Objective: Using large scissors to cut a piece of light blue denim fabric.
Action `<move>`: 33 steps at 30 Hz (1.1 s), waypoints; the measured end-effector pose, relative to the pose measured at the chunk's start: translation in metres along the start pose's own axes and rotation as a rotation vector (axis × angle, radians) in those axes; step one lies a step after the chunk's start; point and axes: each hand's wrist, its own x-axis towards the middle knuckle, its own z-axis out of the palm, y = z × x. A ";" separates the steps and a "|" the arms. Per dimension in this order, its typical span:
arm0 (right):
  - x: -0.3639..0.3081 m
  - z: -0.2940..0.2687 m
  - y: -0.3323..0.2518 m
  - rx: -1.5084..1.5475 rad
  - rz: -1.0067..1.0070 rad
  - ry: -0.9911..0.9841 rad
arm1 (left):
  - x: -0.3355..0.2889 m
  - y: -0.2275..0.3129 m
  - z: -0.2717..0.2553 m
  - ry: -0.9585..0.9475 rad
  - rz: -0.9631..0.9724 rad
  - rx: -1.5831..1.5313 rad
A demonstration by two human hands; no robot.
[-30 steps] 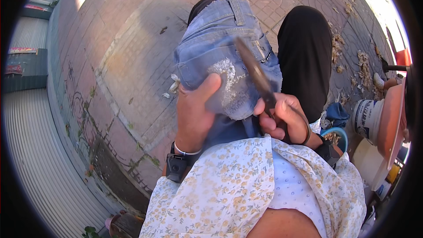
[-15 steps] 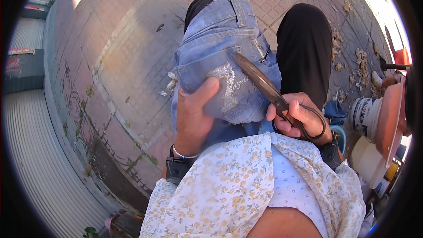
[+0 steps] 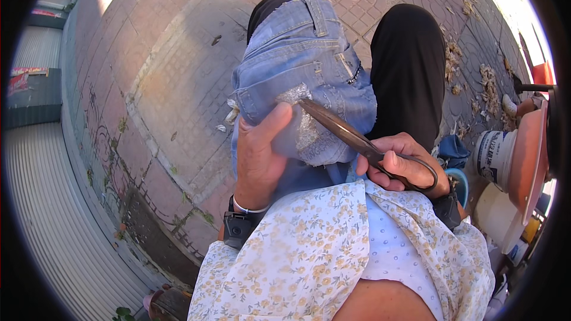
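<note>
A piece of faded blue denim jeans (image 3: 291, 56) lies over my left thigh, with its belt loop and waistband at the far end. On the pocket area is a rough, silvery glitter patch (image 3: 307, 134). My left hand (image 3: 260, 157) grips the denim from the left, thumb on top beside the patch, fingers hidden underneath. In my right hand (image 3: 410, 163) is a pair of dark, worn scissors (image 3: 340, 128), held by the handle loops. Their blades look closed together, and the tip rests at the patch close to my left thumb.
To the right stand a white bucket (image 3: 495, 156), a salmon-coloured basin (image 3: 529, 163) and a light-blue container (image 3: 459, 183) with dark blue cloth (image 3: 454, 151) by it. Dry scraps (image 3: 489, 89) litter the paving there. A ribbed shutter (image 3: 56, 220) runs along the left.
The scissors' tip has moved left and nearer to me, from the upper right of the patch to beside my left thumb. My left hand keeps its hold on the denim.
</note>
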 end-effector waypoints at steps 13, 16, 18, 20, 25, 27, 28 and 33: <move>-0.006 0.001 -0.003 0.027 0.019 0.051 | 0.002 -0.001 -0.002 0.002 0.011 0.002; -0.006 0.002 -0.003 0.019 0.031 0.048 | 0.001 -0.002 -0.002 0.003 0.009 -0.002; -0.006 0.002 -0.004 0.023 0.036 0.048 | 0.001 -0.001 -0.001 0.006 0.008 0.011; -0.006 0.002 -0.004 0.028 0.040 0.051 | 0.000 -0.001 0.000 0.003 0.010 0.010; -0.005 0.002 -0.005 0.015 0.043 0.054 | 0.001 -0.001 0.001 0.002 0.016 0.021; -0.001 0.004 -0.005 0.014 0.031 0.055 | 0.000 0.000 0.002 -0.007 0.012 0.028; 0.001 0.005 -0.004 0.012 0.020 0.056 | 0.000 0.000 0.003 -0.006 0.013 0.029; 0.015 0.009 0.003 0.104 -0.033 0.082 | 0.000 0.003 0.002 -0.006 -0.038 0.054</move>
